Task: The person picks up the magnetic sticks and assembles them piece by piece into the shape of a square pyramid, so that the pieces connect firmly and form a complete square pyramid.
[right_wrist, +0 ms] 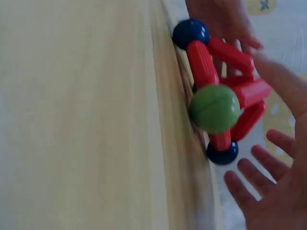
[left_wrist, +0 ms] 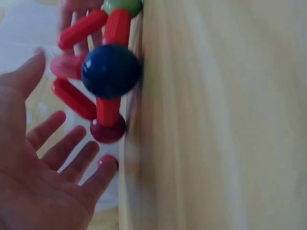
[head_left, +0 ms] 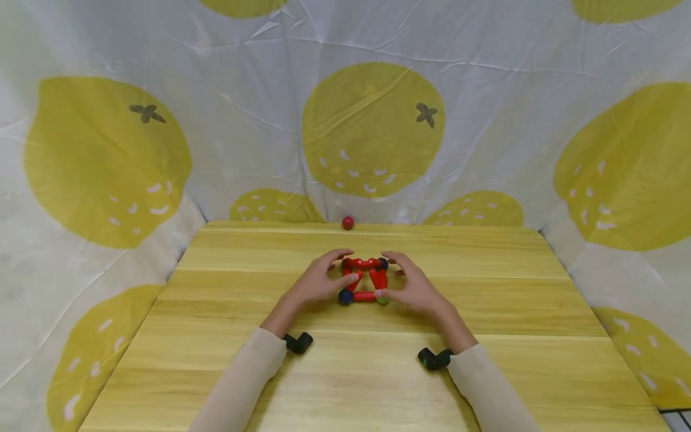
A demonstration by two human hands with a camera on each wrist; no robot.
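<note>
A frame of red rods (head_left: pixel 364 296) and balls sits on the table between both hands. Its corners are a blue ball (left_wrist: pixel 111 71) at front left, a green ball (right_wrist: pixel 215 109) at front right, a dark red ball (left_wrist: pixel 108 129) at back left and a dark blue ball (right_wrist: pixel 222 151) at back right. Further red rods slant up and inward from the corners. My left hand (head_left: pixel 318 279) curves around the left side, fingers spread and relaxed. On the right side my right hand (head_left: pixel 417 289) mirrors it, fingers apart. Neither hand visibly grips a piece.
A loose red ball (head_left: pixel 348 223) lies at the far edge of the wooden table (head_left: pixel 356 372), close to the lemon-patterned cloth (head_left: pixel 372 132) hanging behind. Black bent pieces (head_left: pixel 299 343) sit at both wrists.
</note>
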